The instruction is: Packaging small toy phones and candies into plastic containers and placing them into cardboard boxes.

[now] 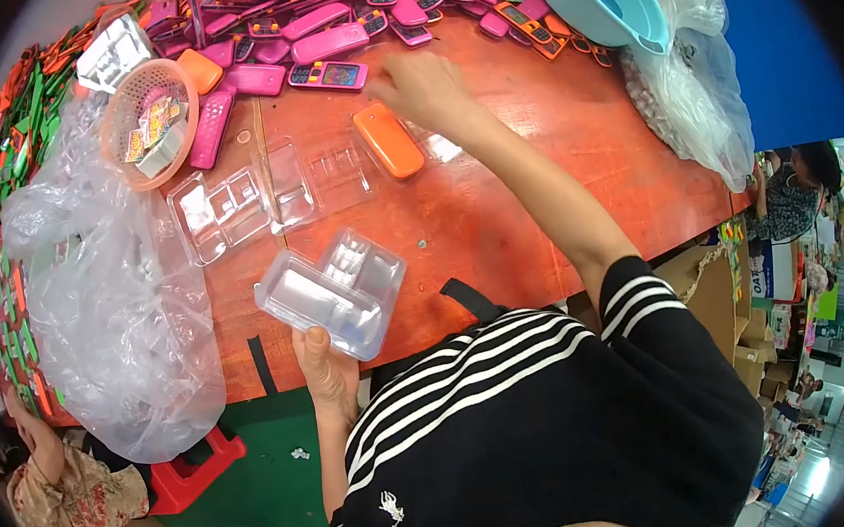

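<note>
The left hand (pixel 326 364) is closed on the edge of a clear, shiny plastic tray (pixel 332 294) with boxy pockets, held over the near edge of the smooth red-brown wooden table (pixel 535 183). The right hand (pixel 424 87) reaches out, fingers bent and holding nothing, just above a smooth orange plastic toy phone (pixel 388 140) lying flat near more clear trays.

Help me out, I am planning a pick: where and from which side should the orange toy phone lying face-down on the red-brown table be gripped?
Probably grip the orange toy phone across its two long edges near the middle, coming from above. It lies flat with its smooth back up, and the right hand hovers at its far end, while clear plastic trays crowd its left side.
</note>
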Motion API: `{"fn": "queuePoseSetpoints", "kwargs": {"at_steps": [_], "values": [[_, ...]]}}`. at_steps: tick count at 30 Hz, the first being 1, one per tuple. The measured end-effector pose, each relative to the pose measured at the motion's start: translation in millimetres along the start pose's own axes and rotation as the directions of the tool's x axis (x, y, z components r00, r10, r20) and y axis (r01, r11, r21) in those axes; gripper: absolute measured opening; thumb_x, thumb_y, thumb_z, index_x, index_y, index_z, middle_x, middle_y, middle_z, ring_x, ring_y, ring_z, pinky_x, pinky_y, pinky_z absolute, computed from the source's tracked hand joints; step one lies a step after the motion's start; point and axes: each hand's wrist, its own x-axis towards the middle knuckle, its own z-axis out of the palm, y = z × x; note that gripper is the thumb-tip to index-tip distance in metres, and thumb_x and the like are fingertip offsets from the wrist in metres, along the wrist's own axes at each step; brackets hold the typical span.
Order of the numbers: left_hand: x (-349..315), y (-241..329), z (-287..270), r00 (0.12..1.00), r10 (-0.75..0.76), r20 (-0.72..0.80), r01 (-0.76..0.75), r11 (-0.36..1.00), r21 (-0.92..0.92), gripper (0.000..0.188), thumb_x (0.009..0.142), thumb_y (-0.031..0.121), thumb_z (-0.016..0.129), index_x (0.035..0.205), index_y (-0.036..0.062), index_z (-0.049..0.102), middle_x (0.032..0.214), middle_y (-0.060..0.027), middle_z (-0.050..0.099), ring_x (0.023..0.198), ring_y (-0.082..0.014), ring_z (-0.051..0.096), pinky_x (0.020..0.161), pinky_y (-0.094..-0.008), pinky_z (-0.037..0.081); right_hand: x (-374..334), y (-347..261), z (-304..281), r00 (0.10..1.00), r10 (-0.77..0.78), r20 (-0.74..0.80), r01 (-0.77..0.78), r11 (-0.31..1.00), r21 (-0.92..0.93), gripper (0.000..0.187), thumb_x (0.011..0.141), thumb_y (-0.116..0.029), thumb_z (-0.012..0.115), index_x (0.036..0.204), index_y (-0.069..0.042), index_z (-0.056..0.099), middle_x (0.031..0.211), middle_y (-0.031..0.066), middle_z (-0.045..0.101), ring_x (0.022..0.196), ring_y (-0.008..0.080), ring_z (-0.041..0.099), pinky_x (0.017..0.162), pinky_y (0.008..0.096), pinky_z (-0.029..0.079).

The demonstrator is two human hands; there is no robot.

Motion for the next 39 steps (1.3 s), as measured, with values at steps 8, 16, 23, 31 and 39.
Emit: {"fn": "queuePoseSetpoints", "kwargs": {"at_steps": [8,16,23,31,39], "values": [[0.8,-8.6,-10.0,0.999,0.031,-0.026,-0.031,0.999,-0.034,0.087,0.067,0.048,0.073,0.134,0.0098,0.033,0.128,-0.0074,0.047,0.118,-0.0248,0.046,0.100,-0.0406,0.039,50.4,18.4,36.2,0.966,-0.248,-0.067,0.254,0.963,0.088,0.032,0.070,-0.025,0.063,0.095,-0.006,0.058,0.095,0.0135,0.061,0.092,0.0309,0.059,0.077,0.0394,0.048],[1.3,-6.6,-14.5,0.999,0.040,-0.012,-0.042,0.989,-0.141,0.102,0.060,0.050,0.080,0.134,0.0023,0.028,0.122,-0.0097,0.048,0.112,-0.0236,0.051,0.094,-0.0388,0.045,30.1,-41.5,-21.9,0.909,-0.308,0.279,-0.024,0.632,0.775,0.031,0.080,-0.032,0.063,0.093,-0.003,0.065,0.074,0.0007,0.058,0.071,0.0086,0.055,0.064,0.0239,0.044],[1.9,-3.8,-4.6,0.999,0.052,0.008,-0.050,0.988,-0.149,0.102,0.060,0.049,0.080,0.133,0.0007,0.029,0.122,-0.0111,0.050,0.111,-0.0239,0.053,0.095,-0.0384,0.046,58.4,-75.4,9.5,0.730,-0.351,0.586,0.029,0.873,0.487,0.039,0.074,-0.041,0.065,0.087,-0.004,0.065,0.070,0.0026,0.057,0.062,0.0109,0.053,0.057,0.0252,0.042],[3.7,-8.8,-16.0,0.999,0.048,0.020,-0.044,0.985,-0.168,0.102,0.060,0.049,0.080,0.133,-0.0001,0.029,0.121,-0.0107,0.050,0.110,-0.0236,0.053,0.094,-0.0379,0.046,64.0,-81.8,36.4,0.812,-0.468,0.350,0.434,0.884,0.174,0.050,0.069,-0.047,0.069,0.087,0.000,0.064,0.081,0.0163,0.066,0.079,0.0287,0.064,0.069,0.0383,0.049],[2.6,-7.1,-13.5,0.997,0.051,0.051,-0.040,0.981,-0.189,0.102,0.060,0.048,0.081,0.133,-0.0008,0.028,0.122,-0.0113,0.048,0.111,-0.0235,0.052,0.093,-0.0375,0.046,94.2,-68.0,42.4,0.983,-0.170,0.074,0.175,0.982,-0.068,0.044,0.075,-0.042,0.064,0.097,-0.004,0.061,0.089,0.0145,0.065,0.084,0.0305,0.063,0.070,0.0433,0.049]]}}
